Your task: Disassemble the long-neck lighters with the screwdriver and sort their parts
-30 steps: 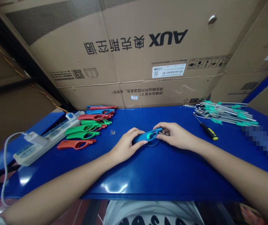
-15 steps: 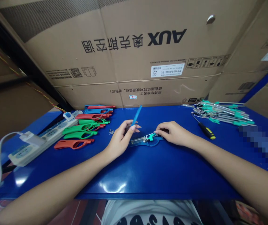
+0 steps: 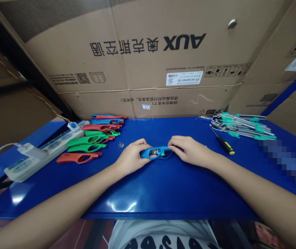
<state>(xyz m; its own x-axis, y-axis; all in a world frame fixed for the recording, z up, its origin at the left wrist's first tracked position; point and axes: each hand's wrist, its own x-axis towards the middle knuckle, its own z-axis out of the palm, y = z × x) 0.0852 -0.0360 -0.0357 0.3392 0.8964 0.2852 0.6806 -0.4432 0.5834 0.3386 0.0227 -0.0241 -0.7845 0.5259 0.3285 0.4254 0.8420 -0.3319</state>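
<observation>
A blue lighter casing (image 3: 146,153) lies low over the blue tabletop, its two halves put against each other. Through the gap in its middle show metal parts and a green trigger (image 3: 163,154). My left hand (image 3: 131,156) is closed around the wide handle end. At the narrow nozzle end, the fingertips of my right hand (image 3: 186,148) pinch the casing. Whether the halves meet fully is hidden by my fingers.
Red, green and blue casings (image 3: 79,158) are stacked at the left beside a white power strip (image 3: 48,152). Small screws (image 3: 121,145) lie nearby. A screwdriver (image 3: 225,144) and a pile of metal rods with green triggers (image 3: 243,126) lie right. A cardboard box (image 3: 142,76) stands behind.
The blue half in my left hand has come down onto the half on the table. My left hand now grips the casing's handle end; my right hand stays at the other end.
</observation>
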